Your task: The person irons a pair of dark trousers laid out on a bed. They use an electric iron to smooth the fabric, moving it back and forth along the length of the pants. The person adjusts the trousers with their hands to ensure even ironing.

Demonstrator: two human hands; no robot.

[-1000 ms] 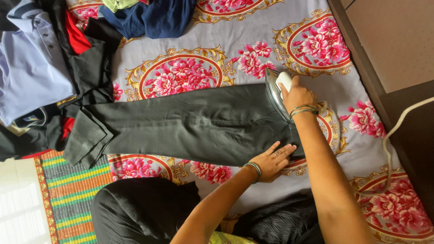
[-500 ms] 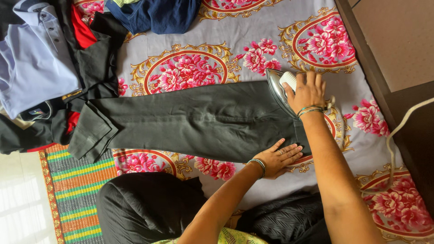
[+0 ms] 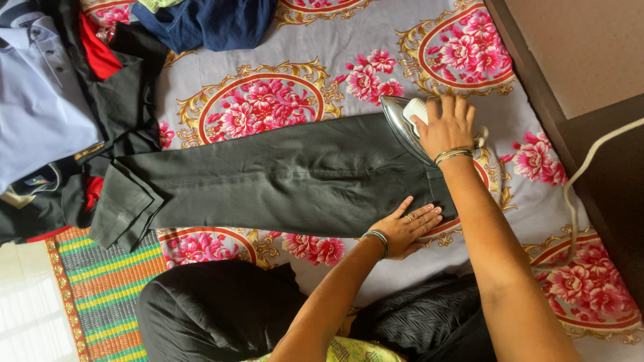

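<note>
Dark grey trousers [image 3: 268, 181] lie flat across a floral bedsheet [image 3: 349, 47], the folded hem at the left. An iron [image 3: 400, 127] with a shiny soleplate and a white handle stands tilted up at the trousers' right end, soleplate facing left. My right hand [image 3: 448, 127] lies on the iron's handle, thumb around it and fingers stretched over the top. My left hand [image 3: 402, 228] presses flat, palm down, on the trousers' near edge just below the iron.
A pile of clothes [image 3: 40, 107] with a pale blue shirt sits at the left, and a navy garment [image 3: 215, 23] at the top. The iron's white cord [image 3: 583, 167] loops at the right over a dark wooden edge [image 3: 530, 74]. A striped mat [image 3: 100, 288] shows at the bottom left.
My right hand went from a closed grip on the iron to fingers spread over it, and the iron shifted slightly up the sheet. The left hand stayed flat on the trousers.
</note>
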